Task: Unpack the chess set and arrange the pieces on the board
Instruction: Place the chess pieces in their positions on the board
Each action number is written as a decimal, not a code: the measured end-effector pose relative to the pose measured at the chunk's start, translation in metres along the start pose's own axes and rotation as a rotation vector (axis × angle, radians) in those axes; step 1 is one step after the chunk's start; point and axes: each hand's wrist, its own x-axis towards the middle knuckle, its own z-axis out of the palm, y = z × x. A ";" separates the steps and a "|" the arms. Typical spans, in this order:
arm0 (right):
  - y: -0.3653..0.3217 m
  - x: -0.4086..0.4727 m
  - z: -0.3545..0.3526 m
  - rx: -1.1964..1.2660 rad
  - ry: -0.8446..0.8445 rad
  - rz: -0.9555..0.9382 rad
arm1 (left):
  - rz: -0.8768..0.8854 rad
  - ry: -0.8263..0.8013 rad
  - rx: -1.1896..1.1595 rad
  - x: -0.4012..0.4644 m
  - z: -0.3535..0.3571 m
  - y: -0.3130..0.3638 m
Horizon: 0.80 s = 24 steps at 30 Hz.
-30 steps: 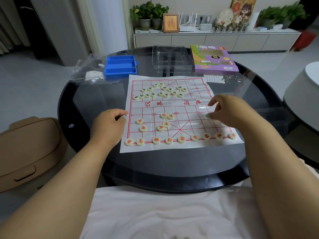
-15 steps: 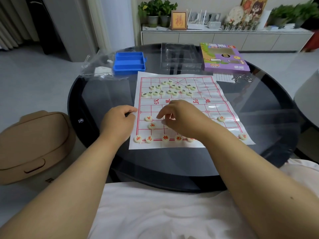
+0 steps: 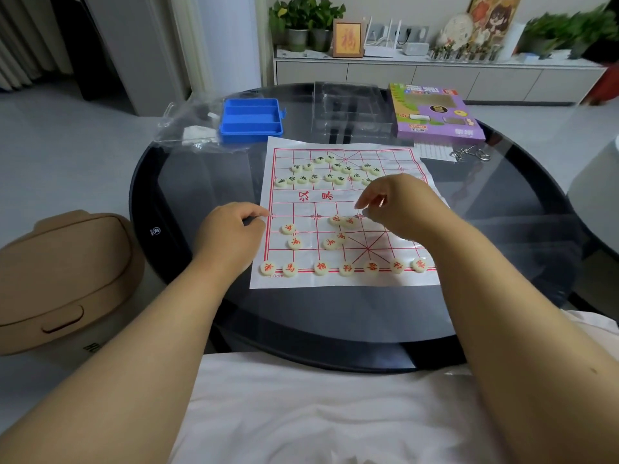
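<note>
Nearest me, along the board's (image 3: 341, 279) near edge, the back row of red pieces (image 3: 346, 268) stands in a line running left to right. My left hand (image 3: 231, 229) rests at the board's left edge, fingers curled and thumb and forefinger pinching the sheet's border to pin it flat.

Just beyond that row lie the loose reds: two near the left edge, two near the middle, and a touching pair (image 3: 341, 221) a rank further out. That pair lies just below and left of my right hand (image 3: 398, 205), which hovers over the river line with fingers bent and thumb close to forefinger. I cannot tell whether a piece sits between them. The right hand is plainly the nearer one to the pair; my left is well apart from it, off to the side. I judge the next move to be a short drop toward me and leftward to take one of the pair.

Further out, the dark-lettered pieces (image 3: 330, 172) sit bunched in a loose cluster across the far half, unsorted. Past the board stand the blue tray (image 3: 251, 120) and the purple box (image 3: 435, 112).

Half a second ago my right hand was lower, over the middle reds; now it has risen and moved outward toward the river, while the left has stayed put.
</note>
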 end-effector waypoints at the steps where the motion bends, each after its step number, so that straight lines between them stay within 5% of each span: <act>1: 0.002 -0.001 0.000 0.004 -0.025 -0.015 | -0.002 -0.006 -0.020 0.000 0.000 -0.001; 11: 0.006 0.005 0.008 -0.080 -0.035 0.049 | 0.063 -0.047 -0.191 0.005 0.002 -0.008; 24: -0.016 0.020 0.032 -0.217 -0.029 0.024 | 0.200 -0.222 0.294 -0.009 -0.004 0.007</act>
